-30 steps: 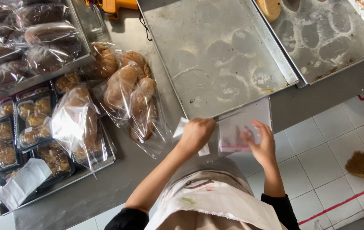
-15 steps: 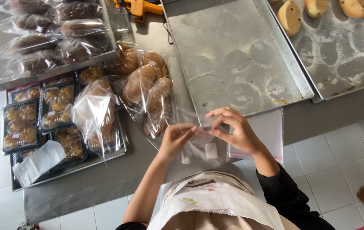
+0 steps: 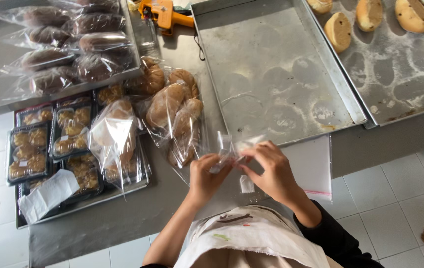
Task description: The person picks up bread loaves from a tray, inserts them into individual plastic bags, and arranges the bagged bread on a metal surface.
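A: Which object did the hands work on, and where did it lie?

B: A small clear plastic bag (image 3: pixel 229 149), pinched between both hands above the near edge of the steel table (image 3: pixel 122 223), just in front of the person's apron (image 3: pixel 251 238).

A: How were the hands set?

B: The left hand (image 3: pixel 204 176) was closed at the fingertips on the bag's left side; the right hand (image 3: pixel 269 171) was likewise closed on its right side, thumbs and forefingers meeting at the film. Neither palm was flat.

A: Which way did the bag run?

B: Its upper end rose away from the body toward the empty baking tray (image 3: pixel 271 74); the hands met at its lower part. Whether its mouth was open could not be told.

A: Which hand stood nearer the other stock?

B: The right hand lay beside the stack of flat bags (image 3: pixel 311 168); the left lay nearer the bagged bread loaves (image 3: pixel 172 114). The unwrapped buns (image 3: pixel 370 17) sat well apart, on the far right tray (image 3: pixel 400 89).
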